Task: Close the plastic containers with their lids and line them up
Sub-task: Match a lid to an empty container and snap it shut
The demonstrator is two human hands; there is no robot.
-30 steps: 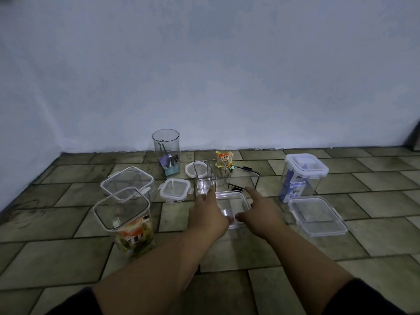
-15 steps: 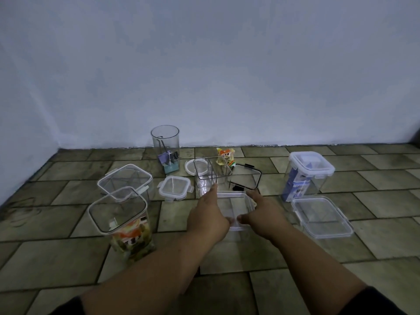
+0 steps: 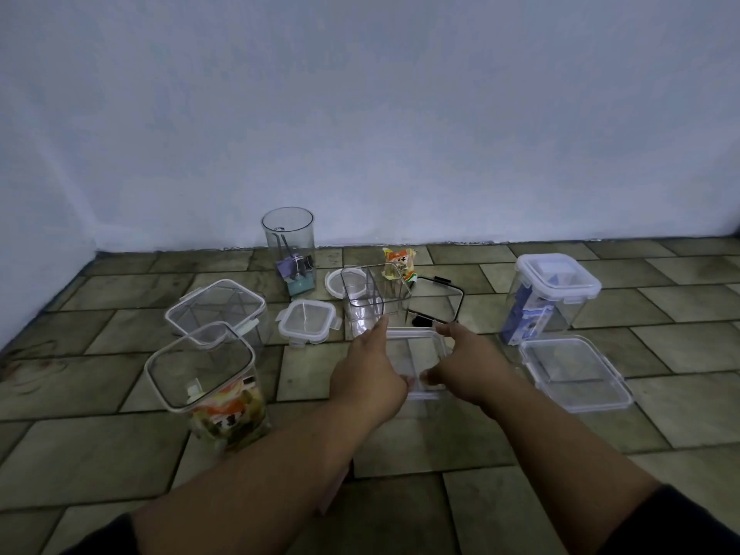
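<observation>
A low clear square container (image 3: pixel 416 354) sits on the tiled floor in front of me. My left hand (image 3: pixel 370 372) grips its left side and my right hand (image 3: pixel 466 364) grips its right side, thumbs at the near edge. Just behind it stand an open square container (image 3: pixel 372 298) and a black-rimmed lid (image 3: pixel 438 302). A small clip lid (image 3: pixel 307 318) and a round white lid (image 3: pixel 334 283) lie to the left. A wide flat lid (image 3: pixel 576 372) lies at the right, in front of a closed container (image 3: pixel 552 298) with blue contents.
At the left stand a lidded jar with colourful packets (image 3: pixel 216 386) and a lidded clear box (image 3: pixel 218 310). A tall round cup (image 3: pixel 289 250) holding binder clips and a snack packet (image 3: pixel 398 263) sit near the wall (image 3: pixel 360 114). Bare tiles lie nearer to me.
Both hands have closed in around the low square container, with the thumbs now meeting at its near edge. The view has shifted slightly; the other objects have not moved.
</observation>
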